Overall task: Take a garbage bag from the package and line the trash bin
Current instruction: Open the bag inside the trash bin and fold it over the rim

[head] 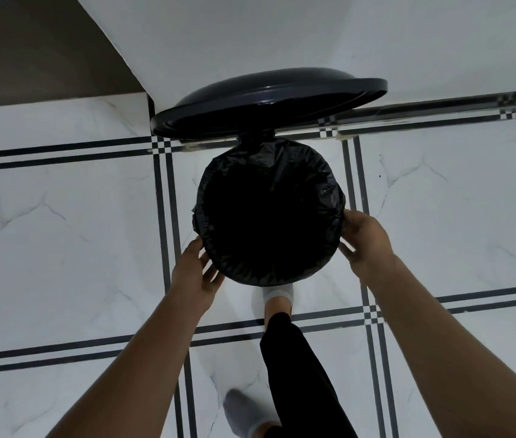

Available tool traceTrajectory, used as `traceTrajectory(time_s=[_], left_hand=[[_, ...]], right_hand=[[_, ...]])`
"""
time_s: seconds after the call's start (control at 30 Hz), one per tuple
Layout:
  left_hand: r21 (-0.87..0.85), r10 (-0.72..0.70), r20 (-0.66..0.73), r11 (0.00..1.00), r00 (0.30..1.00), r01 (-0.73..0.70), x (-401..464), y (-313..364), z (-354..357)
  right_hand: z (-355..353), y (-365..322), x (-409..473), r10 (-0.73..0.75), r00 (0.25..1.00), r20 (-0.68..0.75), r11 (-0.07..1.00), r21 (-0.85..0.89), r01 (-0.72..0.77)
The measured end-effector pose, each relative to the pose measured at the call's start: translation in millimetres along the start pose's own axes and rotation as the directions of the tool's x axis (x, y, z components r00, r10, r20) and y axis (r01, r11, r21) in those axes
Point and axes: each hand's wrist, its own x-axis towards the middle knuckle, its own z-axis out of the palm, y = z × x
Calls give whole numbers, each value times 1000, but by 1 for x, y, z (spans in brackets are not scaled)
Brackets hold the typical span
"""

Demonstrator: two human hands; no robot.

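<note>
A round trash bin stands on the tiled floor by the wall, its dark lid (pixel 266 99) tilted up and open. A black garbage bag (pixel 323 197) lines it, folded out over the rim all the way round. My left hand (pixel 195 273) is at the lower left of the rim, fingers spread and touching the bag's folded edge. My right hand (pixel 365 238) is at the right of the rim, fingers curled on the bag's edge. The bin's body is hidden beneath the bag. The bag package is not in view.
White marble-look floor tiles (pixel 61 232) with dark stripes surround the bin. A white wall (pixel 250 33) rises behind it, with a brown surface (pixel 29 49) at upper left. My foot in a white sock (pixel 278 295) sits at the bin's front base; the other foot (pixel 244 412) is behind.
</note>
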Motion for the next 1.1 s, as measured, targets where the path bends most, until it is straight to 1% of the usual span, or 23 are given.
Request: traceTrajectory(time_s=[0.07,0.2,0.23,0.33,0.43,0.5,0.6,0.67,0.8,0.83,0.9,0.97,1.03,1.07,1.1], left_hand=[[-70,-5,32,998,999,7,2,1,-1],[-105,-2,53,994,999,8,7,3,-3],[-101,3,52,995,999,2,7,2,-4],[-131,13,49,991,999,-6,9,2,-6],[-66,-18,54,998,998,22,8,0,-6],[-65,-53,60,996,997,57,6,-3,-4],[-150,-75,98,985,992,89,-2,-8,-2],[-168,-63,122,982,991,83,-4,-11,-4],[-59,-52,191,996,980,64,-8,-17,-9],[-31,-56,206,998,977,63,-9,-20,-12],[-4,-76,245,997,967,80,-10,-27,-19],[21,-79,321,997,944,76,-11,-33,-27],[93,-56,429,996,901,17,-9,-38,-36],[128,-35,457,991,889,-27,-8,-40,-40],[161,-8,455,984,890,-73,-6,-42,-42]], right_hand=[[-2,-2,0,21,998,59,994,102,-27],[-4,-4,4,80,994,74,972,216,-95],[-5,-4,5,98,992,84,966,232,-115],[-7,-5,5,153,986,62,969,186,-162],[-7,-3,4,194,976,102,937,274,-216],[-5,-2,5,199,971,128,931,283,-229],[-3,-3,5,233,967,106,949,193,-249],[-2,-2,3,233,968,95,955,164,-246],[-6,9,-2,167,975,147,942,269,-202],[-9,13,-3,152,975,160,948,254,-190],[-13,19,-8,125,974,186,973,171,-158],[-16,22,-10,97,974,206,986,112,-122],[-21,26,-9,61,962,267,995,56,-79],[-25,27,-9,43,950,308,998,25,-53],[-27,29,-7,27,939,343,1000,3,-30]])
